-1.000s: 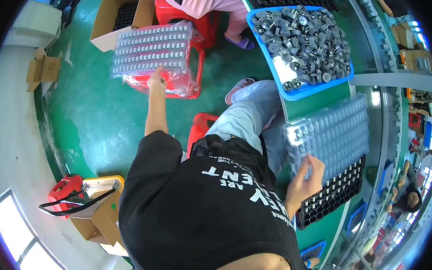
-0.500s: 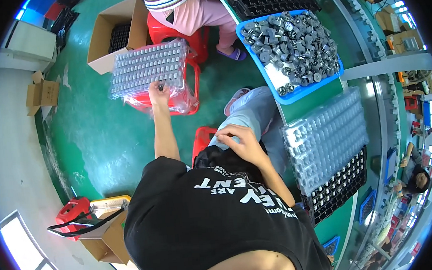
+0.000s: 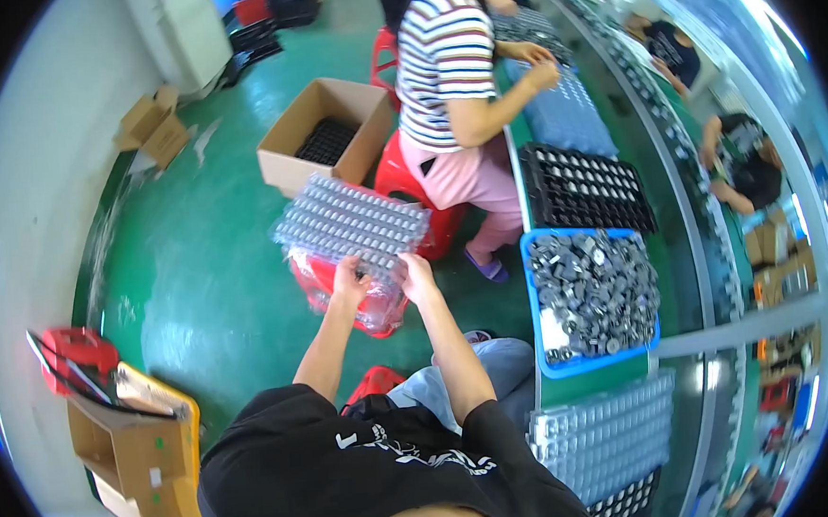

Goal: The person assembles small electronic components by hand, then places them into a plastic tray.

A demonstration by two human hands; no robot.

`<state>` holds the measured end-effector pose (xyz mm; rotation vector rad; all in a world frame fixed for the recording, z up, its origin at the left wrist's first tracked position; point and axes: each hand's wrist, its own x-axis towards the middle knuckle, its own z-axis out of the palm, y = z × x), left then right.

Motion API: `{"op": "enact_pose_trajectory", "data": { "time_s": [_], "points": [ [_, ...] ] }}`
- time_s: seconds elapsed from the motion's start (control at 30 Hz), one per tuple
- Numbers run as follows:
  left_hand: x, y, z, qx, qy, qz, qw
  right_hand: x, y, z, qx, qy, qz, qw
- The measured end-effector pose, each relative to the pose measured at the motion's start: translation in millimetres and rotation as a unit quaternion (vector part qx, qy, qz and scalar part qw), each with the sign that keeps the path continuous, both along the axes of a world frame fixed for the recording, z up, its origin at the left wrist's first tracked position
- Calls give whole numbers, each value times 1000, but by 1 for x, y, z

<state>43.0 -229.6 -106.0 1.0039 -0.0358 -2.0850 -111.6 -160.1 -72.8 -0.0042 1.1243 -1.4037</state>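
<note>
A clear plastic blister tray, its pockets filled with rows of small silvery parts, lies on plastic wrapping over a red stool. My left hand is at the tray's near edge, fingers curled, with a small dark part showing at the fingertips; its exact kind is too small to tell. My right hand pinches the tray's near right corner. To the right, a blue bin holds a heap of grey metal parts. Nearer me on the bench are stacked clear trays.
A person in a striped shirt sits at the bench, beside a black tray of parts. An open cardboard box stands beyond the stool. A yellow-edged cart or board and more boxes are at the lower left.
My view has swung, bringing the seated person into fuller sight. My right hand has moved from my lap to the tray's corner. My left hand remains by the tray's near edge.
</note>
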Motion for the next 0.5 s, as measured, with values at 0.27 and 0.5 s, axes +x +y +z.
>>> {"op": "enact_pose_trajectory", "data": {
  "time_s": [0.27, 0.5],
  "points": [
    [11, 3, 40, 59, -126, 5, 990, -5, -50, -5, -50, -49, -44, 997],
    [65, -53, 31, 31, -160, 150, 975, -17, -50, 18, -63, -2, 30, 998]
  ]
}}
